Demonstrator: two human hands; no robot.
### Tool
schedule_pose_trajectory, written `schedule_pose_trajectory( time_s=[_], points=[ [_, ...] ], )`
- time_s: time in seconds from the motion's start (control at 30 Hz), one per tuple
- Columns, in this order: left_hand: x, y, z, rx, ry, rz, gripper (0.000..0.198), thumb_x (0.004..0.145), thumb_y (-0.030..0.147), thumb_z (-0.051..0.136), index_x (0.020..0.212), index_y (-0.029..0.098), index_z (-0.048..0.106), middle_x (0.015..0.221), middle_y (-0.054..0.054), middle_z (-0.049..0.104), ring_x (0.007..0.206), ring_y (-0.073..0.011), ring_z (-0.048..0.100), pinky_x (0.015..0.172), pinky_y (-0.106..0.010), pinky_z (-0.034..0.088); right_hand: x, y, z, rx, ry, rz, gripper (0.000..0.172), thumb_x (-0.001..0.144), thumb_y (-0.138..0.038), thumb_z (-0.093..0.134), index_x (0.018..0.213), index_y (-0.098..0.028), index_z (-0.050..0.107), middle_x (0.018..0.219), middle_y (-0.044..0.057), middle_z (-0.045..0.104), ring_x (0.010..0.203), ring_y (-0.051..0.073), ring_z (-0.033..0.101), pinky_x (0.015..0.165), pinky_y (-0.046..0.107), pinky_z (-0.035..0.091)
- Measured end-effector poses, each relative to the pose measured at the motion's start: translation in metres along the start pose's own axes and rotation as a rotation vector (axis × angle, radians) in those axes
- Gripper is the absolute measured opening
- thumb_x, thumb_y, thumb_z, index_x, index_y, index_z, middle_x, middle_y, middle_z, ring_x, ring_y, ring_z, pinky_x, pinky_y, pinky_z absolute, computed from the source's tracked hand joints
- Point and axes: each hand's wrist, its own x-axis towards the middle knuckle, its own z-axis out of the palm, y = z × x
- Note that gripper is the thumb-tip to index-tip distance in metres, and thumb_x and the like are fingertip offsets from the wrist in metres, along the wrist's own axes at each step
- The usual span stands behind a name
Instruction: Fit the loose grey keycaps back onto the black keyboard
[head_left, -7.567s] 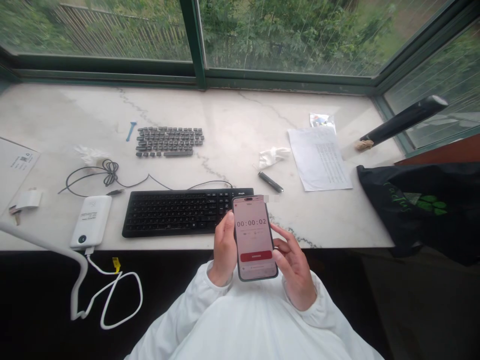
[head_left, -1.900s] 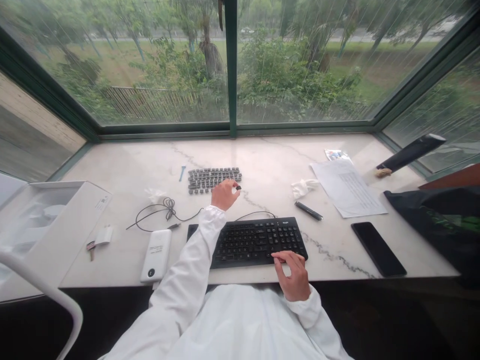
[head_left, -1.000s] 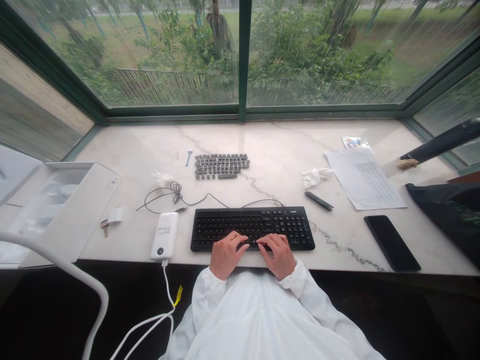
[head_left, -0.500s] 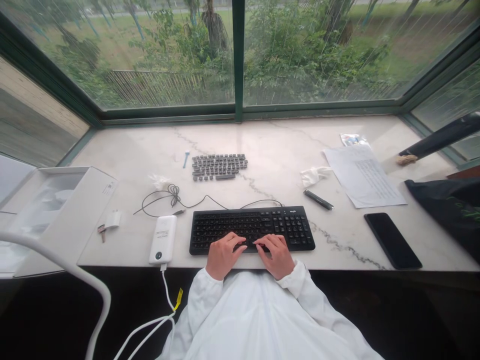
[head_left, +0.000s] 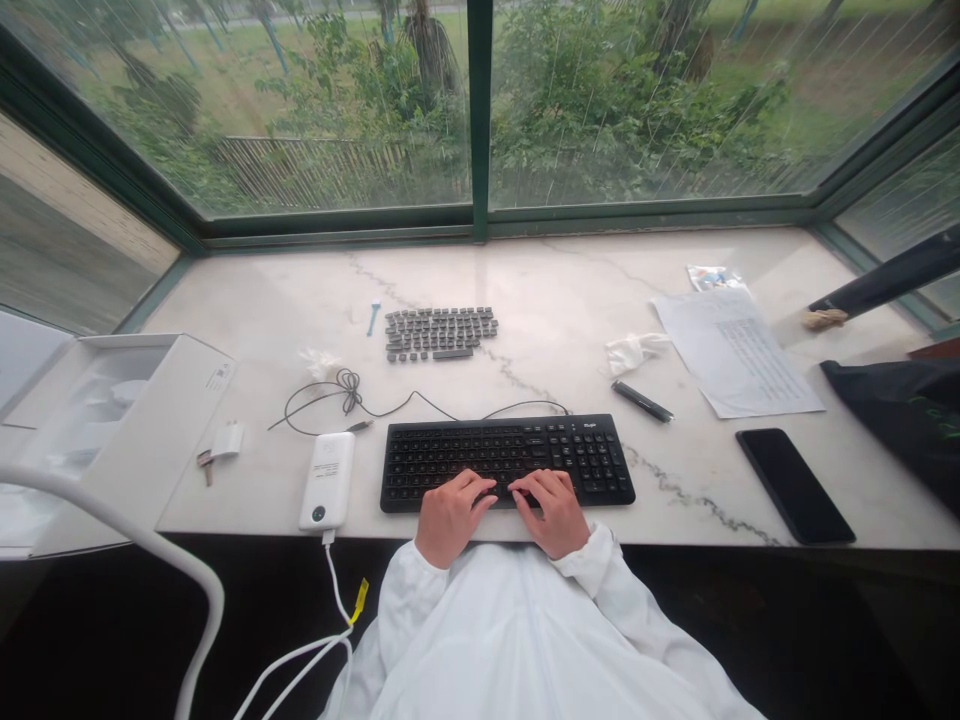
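Note:
A black keyboard (head_left: 517,450) lies near the front edge of the marble sill (head_left: 540,290). My left hand (head_left: 448,517) and my right hand (head_left: 553,512) both rest on its bottom row. Their fingertips press down close together near the middle, and I see nothing held in either. Further back lies a neat block of loose grey keycaps (head_left: 440,332), with a small blue puller tool (head_left: 372,318) to its left. White sleeves cover both my arms.
A white power bank (head_left: 327,480) and a coiled black cable (head_left: 349,390) lie left of the keyboard, beyond them an open white box (head_left: 112,420). To the right are a pen (head_left: 642,401), a tissue (head_left: 634,350), a printed sheet (head_left: 739,352), a dark phone (head_left: 795,486) and a black bag (head_left: 900,420).
Seconds ago I held the phone; it now lies on the sill at the right. My left hand pinched a keycap at the loose set, then came back. Both hands have stayed on the keyboard's bottom row since.

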Motion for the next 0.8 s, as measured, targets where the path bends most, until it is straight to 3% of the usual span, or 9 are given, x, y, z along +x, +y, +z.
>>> schedule_pose_trajectory(
  time_s=[0.8],
  points=[
    [0.0020, 0.0046, -0.0008, 0.042, -0.016, -0.038, 0.024, 0.088, 0.041, 0.049, 0.101, 0.031, 0.066, 0.092, 0.001, 0.067, 0.073, -0.0109, 0.062, 0.055, -0.021, 0.038, 0.0068, -0.0063, 0.0052, 0.002, -0.021, 0.037, 0.013, 0.089, -0.030, 0.053, 0.093, -0.026, 0.065, 0.080, 0.000, 0.063, 0.078, 0.015, 0.054, 0.080, 0.033, 0.030]
  ],
)
